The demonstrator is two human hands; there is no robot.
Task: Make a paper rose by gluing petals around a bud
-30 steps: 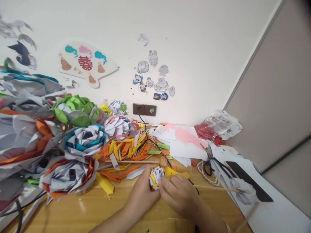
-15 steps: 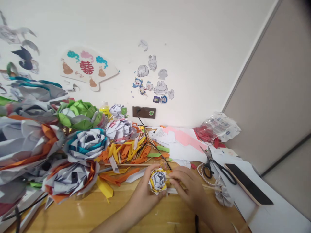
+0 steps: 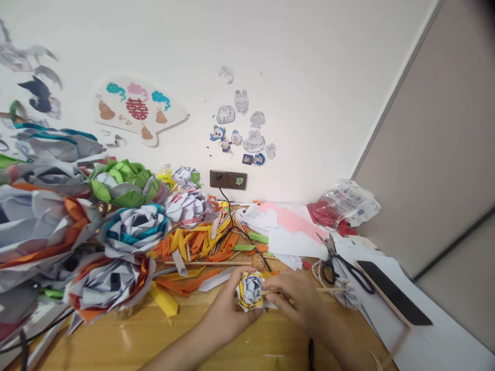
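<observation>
My left hand (image 3: pixel 228 309) wraps its fingers around a small paper flower (image 3: pixel 250 290) with white folded petals and a yellow outer layer. Its front faces up towards me. In my right hand (image 3: pixel 297 299) a thin wooden stick (image 3: pixel 327 290) is pinched, its near tip at the right edge of the flower. Whether that tip touches or enters the petals I cannot tell. A crumpled whitish paper piece (image 3: pixel 348 294) appears at the stick's far end. Both hands are just above the wooden table (image 3: pixel 127 340).
Large paper flowers (image 3: pixel 135 229) crowd the left side. Orange and yellow paper strips (image 3: pixel 201 239) lie behind my hands with a black cable (image 3: pixel 231 211). Black scissors (image 3: pixel 344 265), a bead string (image 3: pixel 319 270), a phone (image 3: pixel 392 291) and white sheets (image 3: pixel 444 340) are at right.
My right hand has shifted slightly left and lower beside the flower. The stick and the whitish paper piece have moved up and left. My left hand keeps hold of the flower.
</observation>
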